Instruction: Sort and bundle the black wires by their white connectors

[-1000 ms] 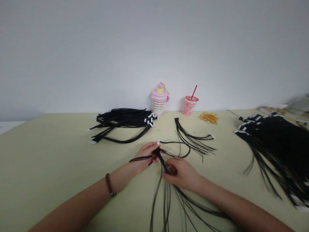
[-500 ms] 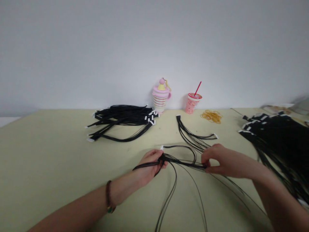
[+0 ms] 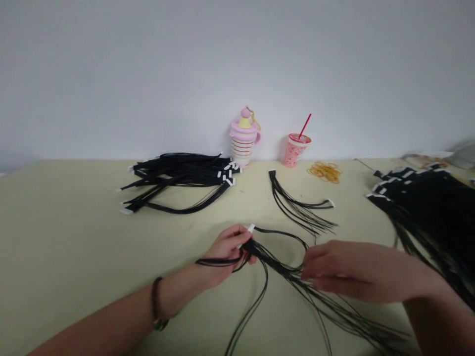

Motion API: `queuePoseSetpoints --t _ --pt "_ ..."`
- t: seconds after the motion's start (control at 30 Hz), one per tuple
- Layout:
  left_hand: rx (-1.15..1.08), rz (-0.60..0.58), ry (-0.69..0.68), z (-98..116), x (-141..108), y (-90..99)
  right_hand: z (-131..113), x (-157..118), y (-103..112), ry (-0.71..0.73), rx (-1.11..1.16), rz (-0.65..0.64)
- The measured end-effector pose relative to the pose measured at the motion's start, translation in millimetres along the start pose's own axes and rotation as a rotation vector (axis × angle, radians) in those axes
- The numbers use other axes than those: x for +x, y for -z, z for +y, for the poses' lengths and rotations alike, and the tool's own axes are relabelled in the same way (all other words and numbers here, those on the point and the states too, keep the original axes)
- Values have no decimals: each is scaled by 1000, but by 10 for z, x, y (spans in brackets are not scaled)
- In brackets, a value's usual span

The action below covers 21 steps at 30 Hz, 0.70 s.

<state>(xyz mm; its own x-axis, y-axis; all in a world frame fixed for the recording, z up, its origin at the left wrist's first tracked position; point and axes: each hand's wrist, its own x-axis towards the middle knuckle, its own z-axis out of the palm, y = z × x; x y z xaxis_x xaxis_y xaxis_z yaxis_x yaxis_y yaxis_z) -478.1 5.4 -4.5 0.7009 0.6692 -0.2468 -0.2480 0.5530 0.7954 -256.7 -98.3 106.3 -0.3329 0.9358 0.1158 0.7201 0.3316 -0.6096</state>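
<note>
My left hand (image 3: 224, 249) pinches the top of a bundle of thin black wires (image 3: 274, 269) with a small white connector at its tip, just above the pale green table (image 3: 74, 237). A bead bracelet sits on that wrist. My right hand (image 3: 345, 272) lies to the right over the spread strands of the same bundle, fingers curled on them. The loose ends trail toward the near edge.
A stack of black wire bundles (image 3: 178, 180) lies at the back left, a small bundle (image 3: 300, 207) in the middle, a large heap (image 3: 426, 207) at the right. A pink lidded cup (image 3: 243, 138), a pink cup with a red straw (image 3: 296, 148) and yellow rubber bands (image 3: 324, 171) stand by the wall.
My right hand slid from close beside the left hand out to the right along the strands, then dropped slightly lower. The left hand kept its grip in place.
</note>
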Motion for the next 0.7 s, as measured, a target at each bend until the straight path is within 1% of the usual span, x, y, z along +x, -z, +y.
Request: queuePoseSetpoints --t 0.03,0.07,0.1,0.13,0.2,0.3,0.37,0.47,0.53,0.6,0.7 --pt "10 -9 0 -7 4 11 -12 44 -94 24 3 -171" --pt "17 -14 0 -15 7 21 -28 87 -188 7 -11 -276" --pt "23 -14 -1 -22 8 28 -47 128 -278 -21 -18 -333" --pt "29 -12 -1 -28 7 32 -69 163 -363 -52 -22 -350" --pt "44 2 10 -35 4 34 -105 210 -517 -112 -35 -297" --pt "58 34 13 -41 5 31 -103 233 -701 -180 -79 -150" --pt "54 38 -38 -47 11 32 -59 240 -797 -200 -111 -81" --pt "50 29 -142 -57 20 37 29 274 -923 -182 -97 -34" --pt "50 35 -182 -62 23 40 76 308 -1010 -143 -42 -2" --pt "59 31 -214 -64 25 40 109 341 -1093 -108 70 25" --pt "100 8 -234 -69 28 36 128 371 -1155 -140 269 3"
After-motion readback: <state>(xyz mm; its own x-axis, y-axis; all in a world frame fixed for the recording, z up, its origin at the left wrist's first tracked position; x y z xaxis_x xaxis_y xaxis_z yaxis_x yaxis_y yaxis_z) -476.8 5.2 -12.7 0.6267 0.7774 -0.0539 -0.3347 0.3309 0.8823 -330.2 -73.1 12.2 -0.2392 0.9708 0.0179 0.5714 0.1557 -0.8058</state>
